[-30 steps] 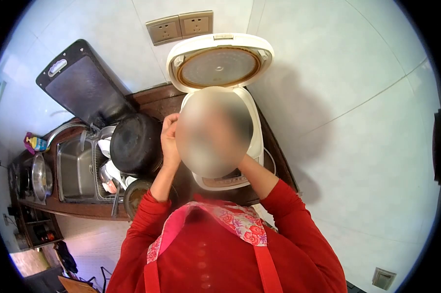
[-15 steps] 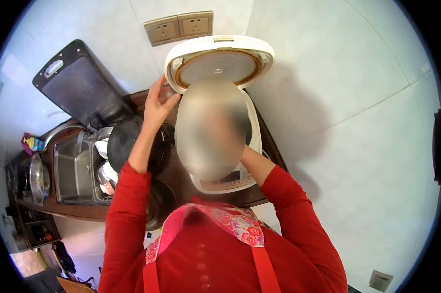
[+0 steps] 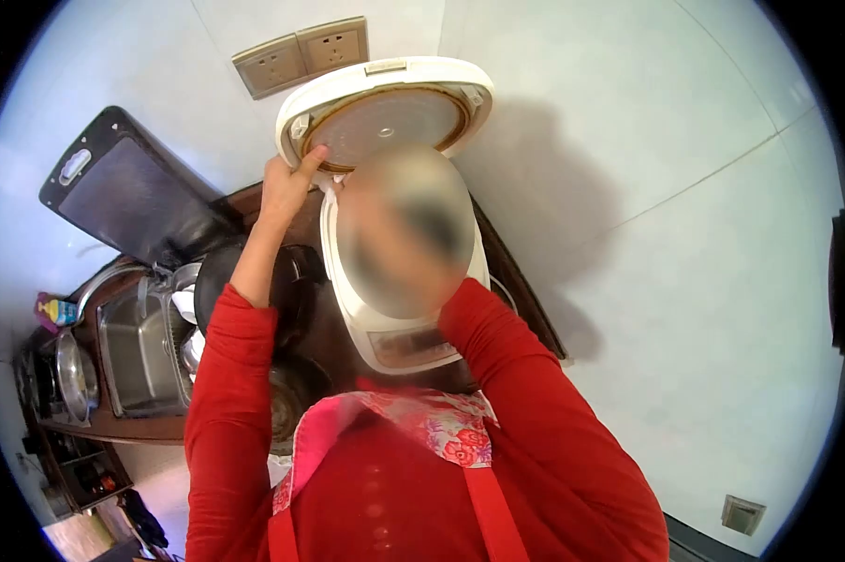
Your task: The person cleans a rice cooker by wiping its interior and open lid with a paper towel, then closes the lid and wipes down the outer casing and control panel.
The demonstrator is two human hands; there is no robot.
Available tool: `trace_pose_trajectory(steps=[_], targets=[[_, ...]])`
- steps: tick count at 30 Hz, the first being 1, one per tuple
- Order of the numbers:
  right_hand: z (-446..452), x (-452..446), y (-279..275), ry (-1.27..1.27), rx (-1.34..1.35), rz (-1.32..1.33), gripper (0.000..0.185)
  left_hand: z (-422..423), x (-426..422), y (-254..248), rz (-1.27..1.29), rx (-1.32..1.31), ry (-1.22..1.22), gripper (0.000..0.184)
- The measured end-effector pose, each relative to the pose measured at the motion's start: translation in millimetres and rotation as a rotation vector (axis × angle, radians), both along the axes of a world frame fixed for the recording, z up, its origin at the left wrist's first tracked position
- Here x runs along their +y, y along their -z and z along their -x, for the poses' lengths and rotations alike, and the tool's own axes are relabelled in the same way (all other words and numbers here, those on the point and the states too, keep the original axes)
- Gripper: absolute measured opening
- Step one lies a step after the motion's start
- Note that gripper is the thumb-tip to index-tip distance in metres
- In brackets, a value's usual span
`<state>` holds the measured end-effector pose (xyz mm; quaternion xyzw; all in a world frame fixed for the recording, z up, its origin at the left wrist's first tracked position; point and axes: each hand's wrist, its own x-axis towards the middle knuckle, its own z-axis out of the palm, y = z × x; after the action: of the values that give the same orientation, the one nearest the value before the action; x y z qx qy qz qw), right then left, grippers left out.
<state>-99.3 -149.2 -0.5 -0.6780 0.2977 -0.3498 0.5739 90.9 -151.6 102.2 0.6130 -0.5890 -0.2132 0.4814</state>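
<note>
A white rice cooker stands on the dark counter, its lid raised against the wall. The lid's underside has a brown-stained ring. My left hand grips the lid's lower left edge, thumb on the inner face and the other fingers behind. My right hand reaches over the cooker's opening toward its left rim. A blurred oval covers this hand and the cooker's inside, so its fingers cannot be made out. Something small and white shows by the left rim near the hinge, close to both hands.
Left of the cooker are a black pan and a dish rack with bowls. Beyond lie a steel sink, a metal basin and a leaning cutting board. Wall sockets sit above; the tiled wall borders the right.
My left hand has moved from beside the lid onto its edge. My right arm has shifted left and farther over the cooker. The view has shifted, placing the cooker more to the left.
</note>
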Motion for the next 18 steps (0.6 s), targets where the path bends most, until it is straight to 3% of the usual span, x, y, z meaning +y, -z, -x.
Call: trace_pose_trajectory(steps=[6,8,15,18], targets=[[-2,-26,40,-0.011,0.055,-0.116,0.036,2,0,-1,-0.014,0.05,-0.023,0.049],[10,-22,5,0.056,0.132,-0.127,0.032,3,2,-5,-0.033,0.03,-0.024,0.049],[64,-12,-69,0.239,0.422,0.688,0.026,8,4,-10,-0.068,0.019,-0.076,0.049],[73,-10,-84,0.344,0.534,0.894,0.024,6,4,-10,-0.081,0.022,-0.063,0.048]])
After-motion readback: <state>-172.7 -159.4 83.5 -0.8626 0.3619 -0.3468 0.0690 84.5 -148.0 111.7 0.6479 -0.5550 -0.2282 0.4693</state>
